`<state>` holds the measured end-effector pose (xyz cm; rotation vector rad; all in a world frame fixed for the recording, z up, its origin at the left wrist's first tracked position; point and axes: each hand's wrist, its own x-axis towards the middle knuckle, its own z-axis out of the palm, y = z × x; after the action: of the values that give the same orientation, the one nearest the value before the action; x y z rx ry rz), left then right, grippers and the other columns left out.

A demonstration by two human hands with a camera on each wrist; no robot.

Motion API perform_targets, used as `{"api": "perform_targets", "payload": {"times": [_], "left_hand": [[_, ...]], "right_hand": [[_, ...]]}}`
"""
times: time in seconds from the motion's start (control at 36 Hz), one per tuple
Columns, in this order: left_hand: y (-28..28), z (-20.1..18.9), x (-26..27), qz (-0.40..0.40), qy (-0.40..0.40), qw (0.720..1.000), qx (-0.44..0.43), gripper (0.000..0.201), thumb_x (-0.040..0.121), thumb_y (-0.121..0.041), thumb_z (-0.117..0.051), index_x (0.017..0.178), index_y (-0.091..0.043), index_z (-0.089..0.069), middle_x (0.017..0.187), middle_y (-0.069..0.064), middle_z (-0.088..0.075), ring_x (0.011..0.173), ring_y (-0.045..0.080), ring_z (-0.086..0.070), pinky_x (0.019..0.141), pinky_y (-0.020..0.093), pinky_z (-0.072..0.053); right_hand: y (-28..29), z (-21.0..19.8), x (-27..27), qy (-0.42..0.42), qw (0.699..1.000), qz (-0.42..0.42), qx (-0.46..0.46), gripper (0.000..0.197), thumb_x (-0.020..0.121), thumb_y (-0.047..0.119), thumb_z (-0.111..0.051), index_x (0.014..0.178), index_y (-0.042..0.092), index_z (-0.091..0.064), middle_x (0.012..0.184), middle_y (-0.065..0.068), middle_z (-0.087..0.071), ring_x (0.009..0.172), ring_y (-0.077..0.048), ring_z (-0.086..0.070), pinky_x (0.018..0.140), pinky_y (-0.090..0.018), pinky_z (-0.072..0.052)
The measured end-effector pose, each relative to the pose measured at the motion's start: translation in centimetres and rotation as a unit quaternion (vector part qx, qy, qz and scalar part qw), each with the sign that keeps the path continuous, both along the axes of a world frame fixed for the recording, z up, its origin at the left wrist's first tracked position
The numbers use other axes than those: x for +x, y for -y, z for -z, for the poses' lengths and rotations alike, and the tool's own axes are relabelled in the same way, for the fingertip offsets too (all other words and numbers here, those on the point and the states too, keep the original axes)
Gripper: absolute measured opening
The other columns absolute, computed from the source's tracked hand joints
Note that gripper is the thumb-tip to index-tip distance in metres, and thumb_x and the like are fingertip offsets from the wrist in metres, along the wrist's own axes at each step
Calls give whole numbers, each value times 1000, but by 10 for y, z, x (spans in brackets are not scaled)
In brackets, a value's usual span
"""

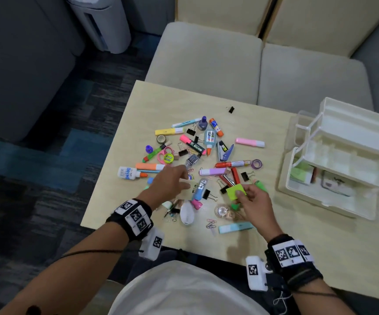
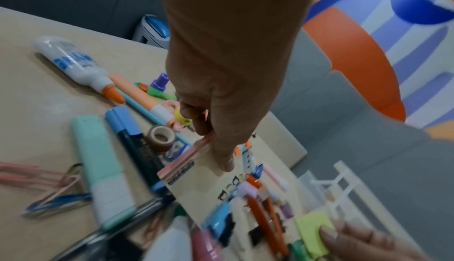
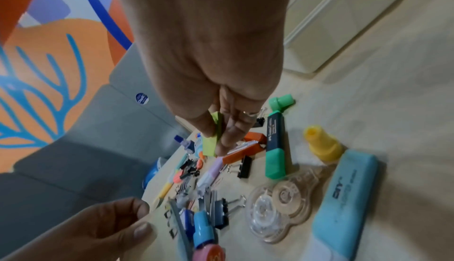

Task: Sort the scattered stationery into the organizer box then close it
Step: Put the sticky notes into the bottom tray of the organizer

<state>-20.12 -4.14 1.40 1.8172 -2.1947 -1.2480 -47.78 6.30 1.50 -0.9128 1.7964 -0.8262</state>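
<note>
Lime-green sticky-note pad point(image 1: 235, 191), pinched edgewise by the right hand point(image 1: 253, 202), may slip over the pile; left hand point(image 1: 169, 184) pinches a clear flat packet point(image 2: 194, 170).

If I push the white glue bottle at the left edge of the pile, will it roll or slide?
The white glue bottle lies on its side and looks round, so it would probably roll. Its orange tip is narrower, so it may curve. The table looks smooth.

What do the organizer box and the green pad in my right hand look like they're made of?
Organizer box: apparently hard plastic, glossy off-white, with thin moulded trays and partly translucent walls.
Green pad: likely paper sticky notes, matte lime, with a stacked edge showing in the right hand.
</note>
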Motion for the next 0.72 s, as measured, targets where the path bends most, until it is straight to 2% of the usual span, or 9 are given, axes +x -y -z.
{"api": "perform_targets", "payload": {"times": [0.08, 0.17, 0.28, 0.42, 0.47, 0.53, 0.61, 0.67, 0.72], "left_hand": [[6, -27, -15, -28, -82, 996, -19, 21, 85, -23, -83, 90, -23, -63, 90, -5, -67, 75, 11, -61, 65, 32, -49], [8, -54, -46, -29, -192, 981, 14, 19, 86, -25, -85, 90, -23, -66, 79, -11, -63, 64, 1, -54, 56, 19, -44], [3, -66, -108, -29, -270, 960, 75, 18, 85, -23, -86, 92, -19, -71, 72, -15, -66, 67, 7, -60, 61, 27, -50], [-10, -63, -193, -3, -223, 975, 14, 18, 80, -23, -90, 90, -21, -74, 78, -14, -68, 61, -5, -58, 58, 12, -44], [-14, -61, -222, 3, -220, 975, -6, 20, 78, -25, -91, 91, -22, -76, 77, -15, -67, 62, -11, -58, 59, 9, -39], [-20, -58, -248, 4, -226, 974, -8, 21, 79, -28, -89, 94, -23, -75, 80, -14, -67, 66, -10, -58, 61, 10, -40], [-28, -52, -281, -12, -225, 974, 14, 30, 87, -43, -80, 109, -26, -70, 95, -8, -65, 78, 3, -63, 71, 23, -51], [-31, -43, -297, -3, -184, 983, 14, 42, 91, -49, -74, 122, -21, -66, 108, -4, -64, 89, 10, -63, 79, 28, -51], [-34, -32, -308, 20, -128, 992, -2, 54, 93, -51, -70, 133, -15, -60, 124, 4, -59, 97, 12, -58, 83, 27, -44]], "right_hand": [[-5, -9, -9, 45, 999, 26, -2, 10, 105, 8, -63, 105, 12, -72, 81, -5, -79, 73, -23, -78, 78, -43, -64], [-8, -19, -17, 87, 995, 43, 2, 14, 107, 9, -58, 115, 5, -69, 83, -8, -79, 75, -23, -79, 72, -31, -63], [-11, -41, -30, 149, 987, 63, -1, 22, 110, 10, -53, 115, 2, -73, 98, -15, -80, 81, -22, -78, 71, -26, -61], [-20, -59, -73, 204, 968, 143, -6, 38, 111, 35, -52, 114, 6, -77, 108, -19, -79, 99, -26, -74, 88, -38, -57], [-27, -60, -96, 159, 979, 124, -20, 36, 105, 42, -63, 113, 10, -78, 105, -17, -78, 97, -20, -73, 87, -35, -54], [-34, -64, -118, 116, 987, 102, -37, 18, 102, 26, -70, 113, 14, -77, 102, -6, -81, 95, -14, -74, 85, -28, -53], [-37, -58, -154, 85, 988, 129, -20, 13, 103, 19, -68, 109, 14, -78, 96, 3, -81, 89, -13, -74, 83, -32, -53], [-32, -48, -180, 87, 982, 169, 21, 17, 104, 21, -65, 112, 13, -77, 101, -2, -81, 96, -23, -76, 89, -42, -57], [-22, -40, -203, 95, 971, 213, 56, 22, 106, 19, -60, 116, 7, -75, 105, -9, -80, 99, -28, -76, 90, -45, -59]]}}
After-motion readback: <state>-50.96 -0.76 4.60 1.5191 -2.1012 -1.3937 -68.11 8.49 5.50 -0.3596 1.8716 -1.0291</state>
